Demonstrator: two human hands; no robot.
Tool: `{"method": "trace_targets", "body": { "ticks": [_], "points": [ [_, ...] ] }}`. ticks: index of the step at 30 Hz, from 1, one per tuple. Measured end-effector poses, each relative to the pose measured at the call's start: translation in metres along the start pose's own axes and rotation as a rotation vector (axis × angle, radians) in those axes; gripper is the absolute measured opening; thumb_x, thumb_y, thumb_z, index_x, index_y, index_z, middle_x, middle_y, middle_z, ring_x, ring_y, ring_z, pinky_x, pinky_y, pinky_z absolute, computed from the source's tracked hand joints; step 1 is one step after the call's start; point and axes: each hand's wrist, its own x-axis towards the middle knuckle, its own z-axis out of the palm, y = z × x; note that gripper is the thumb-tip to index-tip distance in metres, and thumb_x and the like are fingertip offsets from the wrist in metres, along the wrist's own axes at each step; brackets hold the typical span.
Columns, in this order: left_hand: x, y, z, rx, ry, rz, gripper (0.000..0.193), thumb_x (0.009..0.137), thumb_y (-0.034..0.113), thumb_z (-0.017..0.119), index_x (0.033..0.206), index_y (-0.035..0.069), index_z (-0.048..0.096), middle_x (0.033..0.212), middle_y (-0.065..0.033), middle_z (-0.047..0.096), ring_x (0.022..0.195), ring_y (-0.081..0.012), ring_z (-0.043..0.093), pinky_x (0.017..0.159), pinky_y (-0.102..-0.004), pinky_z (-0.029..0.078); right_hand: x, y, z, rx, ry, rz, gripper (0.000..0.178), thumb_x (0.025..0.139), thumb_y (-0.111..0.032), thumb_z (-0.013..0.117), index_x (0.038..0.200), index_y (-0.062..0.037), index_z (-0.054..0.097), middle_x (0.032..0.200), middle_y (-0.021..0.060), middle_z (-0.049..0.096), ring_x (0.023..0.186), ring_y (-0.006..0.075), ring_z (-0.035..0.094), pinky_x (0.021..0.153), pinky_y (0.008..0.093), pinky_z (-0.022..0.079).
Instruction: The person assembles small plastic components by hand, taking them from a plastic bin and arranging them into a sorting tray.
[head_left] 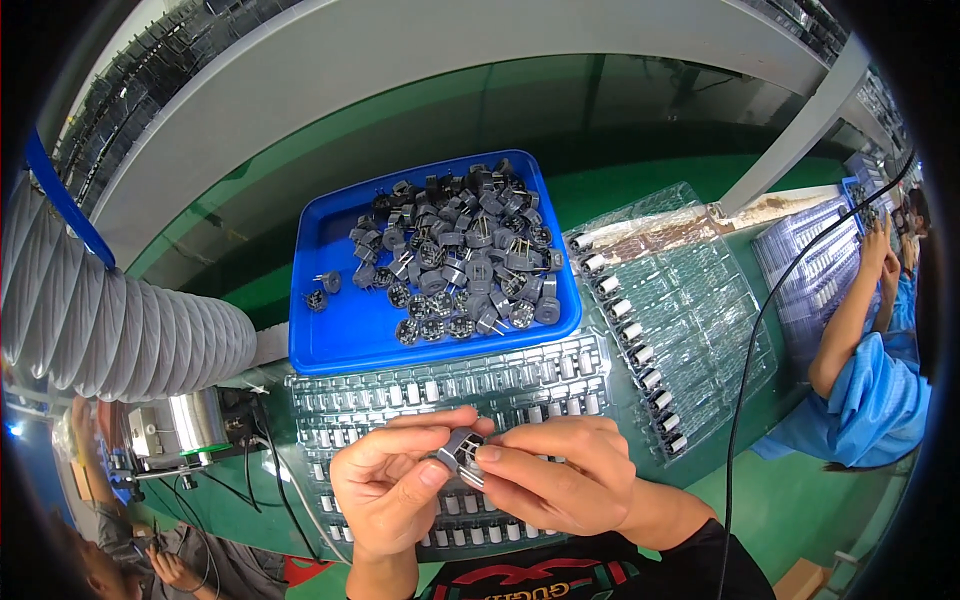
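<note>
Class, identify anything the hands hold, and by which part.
A grey component: the left hand grips its outer side; the right hand is at its pronged side.

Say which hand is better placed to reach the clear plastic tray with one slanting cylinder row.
Probably the right hand, nearer that clear plastic tray, while the left hand grips a round grey part with pins.

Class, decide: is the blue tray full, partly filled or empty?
Partly filled: dark parts lie heaped in the blue tray, but its bare bottom shows at near left.
</note>
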Motion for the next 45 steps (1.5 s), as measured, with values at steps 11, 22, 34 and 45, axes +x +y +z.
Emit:
{"method": "trace_targets", "body": {
  "ticks": [11, 22, 34, 45],
  "points": [
    [0.002, -0.003, -0.002, 0.204, 0.015, 0.082, 0.025, 0.086, -0.005, 0.065, 0.111, -0.007, 0.064, 0.117, -0.0296, 0.063, 0.106, -0.0432, 0.064, 0.092, -0.0521, 0.052, 0.003, 0.001, -0.008, -0.156, -0.080, -0.083, 0.028, 0.078, -0.006, 0.072, 0.105, 0.0017, 0.069, 0.093, 0.0102, 0.067, 0.061, 0.0154, 0.066, 0.049, 0.0240, 0.051],
    [0.003, 0.000, -0.004, 0.124, -0.006, 0.050, 0.026, 0.086, -0.002, 0.066, 0.111, -0.008, 0.064, 0.116, -0.0304, 0.063, 0.103, -0.0421, 0.065, 0.092, -0.0524, 0.053, 0.006, 0.001, -0.004, -0.047, -0.035, -0.052, 0.029, 0.078, -0.007, 0.073, 0.104, 0.0041, 0.068, 0.094, 0.0133, 0.068, 0.066, 0.0178, 0.069, 0.052, 0.0251, 0.055],
    [0.005, -0.002, -0.002, 0.193, -0.002, 0.080, 0.027, 0.086, -0.003, 0.066, 0.112, -0.008, 0.064, 0.116, -0.0300, 0.063, 0.104, -0.0411, 0.065, 0.092, -0.0502, 0.053, 0.004, -0.001, -0.007, -0.221, -0.097, -0.067, 0.032, 0.073, -0.007, 0.080, 0.102, 0.0004, 0.070, 0.089, 0.0084, 0.067, 0.061, 0.0136, 0.063, 0.047, 0.0229, 0.049],
    [0.004, -0.002, -0.005, 0.026, -0.039, 0.015, 0.025, 0.086, -0.003, 0.063, 0.110, -0.008, 0.063, 0.115, -0.0311, 0.062, 0.103, -0.0421, 0.065, 0.092, -0.0531, 0.053, 0.007, 0.001, -0.004, 0.039, -0.005, -0.036, 0.030, 0.073, -0.001, 0.076, 0.101, 0.0057, 0.068, 0.090, 0.0130, 0.068, 0.070, 0.0207, 0.071, 0.055, 0.0271, 0.058]
  ]
}}
